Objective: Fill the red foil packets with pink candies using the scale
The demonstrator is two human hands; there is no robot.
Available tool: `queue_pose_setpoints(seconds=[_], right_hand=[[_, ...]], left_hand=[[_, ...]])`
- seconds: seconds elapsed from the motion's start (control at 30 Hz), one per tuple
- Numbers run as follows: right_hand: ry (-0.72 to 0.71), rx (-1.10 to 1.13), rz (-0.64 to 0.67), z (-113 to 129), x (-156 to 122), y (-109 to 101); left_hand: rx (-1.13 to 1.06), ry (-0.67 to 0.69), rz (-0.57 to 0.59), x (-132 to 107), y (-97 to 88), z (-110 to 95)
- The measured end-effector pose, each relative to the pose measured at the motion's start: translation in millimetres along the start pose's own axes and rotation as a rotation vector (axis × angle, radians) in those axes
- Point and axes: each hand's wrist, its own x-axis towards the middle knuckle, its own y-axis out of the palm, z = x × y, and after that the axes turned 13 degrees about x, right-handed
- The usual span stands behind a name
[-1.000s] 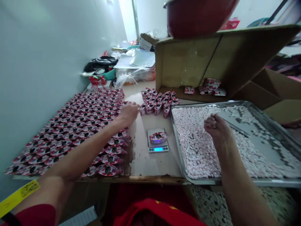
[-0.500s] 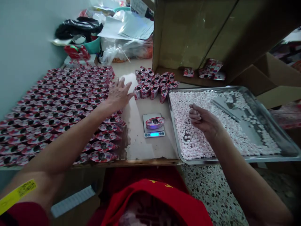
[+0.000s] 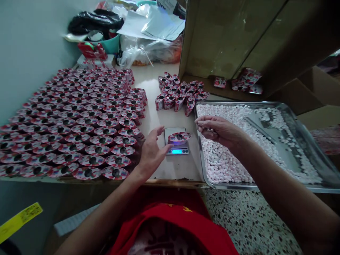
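A small digital scale (image 3: 176, 148) with a lit blue display stands on the table, and a red and white open packet (image 3: 179, 137) rests on it. My left hand (image 3: 152, 152) hovers just left of the scale, fingers apart, holding nothing. My right hand (image 3: 216, 129) is above the left edge of a metal tray (image 3: 305, 131), fingers pinched together on small pink and white candies (image 3: 225, 163) like those that fill the tray. Rows of open packets (image 3: 77, 120) cover the table's left side.
A cluster of upright packets (image 3: 180, 94) stands behind the scale. A big cardboard box (image 3: 239, 39) lying on its side holds a few packets (image 3: 245, 79). Bags, papers and a teal bowl (image 3: 111, 44) crowd the far end. A speckled floor (image 3: 247, 226) lies below.
My left hand has pulled back from the packet rows toward the scale. My right hand has moved left from over the tray to beside the packet on the scale.
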Motion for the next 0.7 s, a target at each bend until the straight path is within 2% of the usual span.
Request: queue_pose_setpoints(seconds=[0.07, 0.17, 0.23, 0.3, 0.4, 0.5, 0.6, 0.67, 0.7], right_hand=[[-0.094, -0.244, -0.026, 2, -7, -19], [-0.323, -0.865, -0.108, 2, -15, -48], [-0.48, -1.161, -0.149, 0, -9, -53], [-0.606, -1.292, -0.146, -1, 11, -44], [-0.65, -1.521, -0.178, 4, 56, -20], [-0.577, -1.752, -0.258, 14, 101, -16], [-0.558, -1.82, -0.133, 25, 131, -34], [-0.58, -1.806, -0.008, 33, 144, -46], [-0.595, -1.784, 0.048, 36, 147, -49]], left_hand=[[0.098, 0.084, 0.02, 13, 11.5, -7], [0.316, 0.246, 0.154, 25, 22.1, -23], [0.444, 0.316, 0.242, 26, 21.3, -32], [0.534, 0.331, 0.252, 24, 10.1, -34], [0.562, 0.29, 0.173, 27, -29.7, -27], [0.54, 0.236, 0.059, 56, -88.9, -12], [0.605, 0.205, -0.125, 120, -143.3, 3], [0.656, 0.155, -0.216, 177, -163.3, 12], [0.674, 0.125, -0.219, 208, -166.7, 17]])
